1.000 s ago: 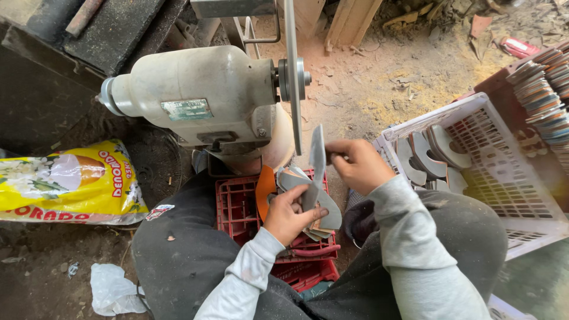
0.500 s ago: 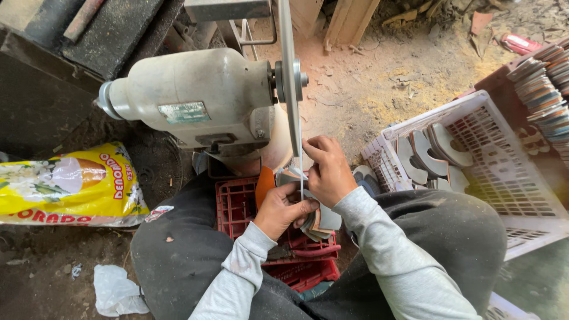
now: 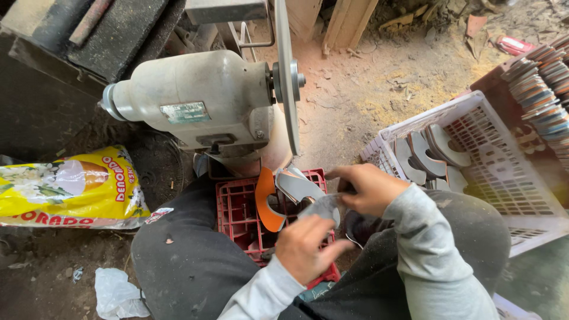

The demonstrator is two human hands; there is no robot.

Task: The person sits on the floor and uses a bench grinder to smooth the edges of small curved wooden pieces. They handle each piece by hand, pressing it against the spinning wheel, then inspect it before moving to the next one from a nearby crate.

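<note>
Grey curved sole-shaped piece [image 3: 320, 207], flat, thin, dull metallic-grey face, held between both hands over the red crate [image 3: 237, 207], just below the grinder disc [image 3: 286, 77]. Right hand [image 3: 367, 188] pinches its right end, fingers curled closed on it. Left hand [image 3: 308, 248] sits under and against its lower edge, fingers half spread; whether it actually grips cannot be told. A second grey piece [image 3: 294, 185] and one orange curved piece [image 3: 265, 198] stand upright in the crate just left of the held one, touching each other.

Counts: one bench grinder motor [image 3: 195, 101], one disc, one red crate, one white plastic basket [image 3: 504, 160] at right with about four grey curved pieces [image 3: 427, 151] leaning in a row; exact count unclear, they overlap. One yellow printed bag [image 3: 65, 189] at left on the dirt floor [image 3: 379, 77]. A stack of layered coloured pieces [image 3: 542, 83] at top right, cut off by the frame, too many to count. One crumpled white scrap [image 3: 118, 293] lower left.

Crate's lower part hidden by the left hand and the knees.
</note>
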